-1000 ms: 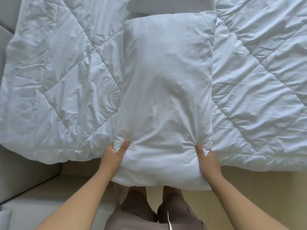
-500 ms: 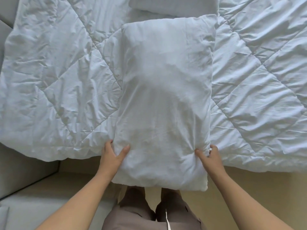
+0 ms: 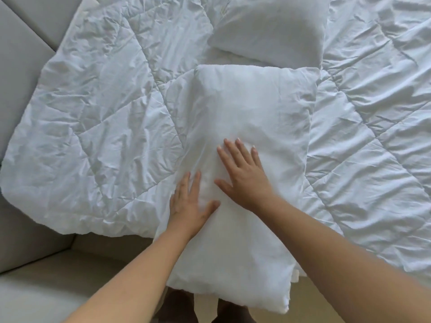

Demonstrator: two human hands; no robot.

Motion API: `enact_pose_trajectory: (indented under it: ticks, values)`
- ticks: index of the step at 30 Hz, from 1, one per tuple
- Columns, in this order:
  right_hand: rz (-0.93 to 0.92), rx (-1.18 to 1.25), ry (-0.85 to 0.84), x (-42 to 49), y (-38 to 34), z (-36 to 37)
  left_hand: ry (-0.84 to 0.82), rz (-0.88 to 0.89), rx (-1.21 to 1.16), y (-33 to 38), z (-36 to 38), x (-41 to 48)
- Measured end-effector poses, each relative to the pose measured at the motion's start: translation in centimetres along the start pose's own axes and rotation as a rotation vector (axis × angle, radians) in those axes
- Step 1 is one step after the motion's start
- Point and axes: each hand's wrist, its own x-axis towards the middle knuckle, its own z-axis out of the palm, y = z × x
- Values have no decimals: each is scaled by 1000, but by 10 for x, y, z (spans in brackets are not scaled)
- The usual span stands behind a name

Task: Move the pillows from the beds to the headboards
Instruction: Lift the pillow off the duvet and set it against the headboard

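1. No brand, label or writing can be read anywhere.
2. The near pillow (image 3: 251,117) lies lengthwise on the quilted white duvet (image 3: 98,127), its near end overhanging the bed's edge.
3. The left hand (image 3: 190,206) and right hand (image 3: 242,180) rest flat on it, fingers spread, grasping nothing.
4. A second pillow (image 3: 272,29) lies just beyond it, at the far side.
5. Grey upholstered panels (image 3: 21,66) border the left; beige floor (image 3: 305,308) shows near.
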Motion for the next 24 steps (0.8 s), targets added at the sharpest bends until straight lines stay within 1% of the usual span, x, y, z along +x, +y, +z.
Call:
enact_pose_trajectory:
  ticks: [3, 5, 8, 11, 13, 15, 19, 23, 24]
  values:
    - [-275, -166, -134, 32, -9, 11, -7, -118, -74, -26, 14, -18]
    - [-425, -248, -234, 53, -12, 20, -5, -201, -148, -45, 22, -34]
    - [-573, -337, -380, 87, -15, 27, -4, -323, -308, -68, 33, -55]
    - [-674, -460, -542, 133, -22, 28, 31, -431, -499, -82, 40, -61]
    - [-711, -521, -595, 167, -29, 25, 37, -475, -583, -87, 43, -61]
    - [-704, -596, -665, 199, -31, 23, 34, -522, -667, -91, 45, -65]
    - [-708, -758, -761, 237, -31, 16, 14, -598, -794, -101, 47, -78]
    - [-640, -758, -799, 237, -34, 17, -14, -638, -894, -106, 46, -89]
    - [-641, -749, -787, 233, -32, 17, -4, -639, -913, -104, 46, -90]
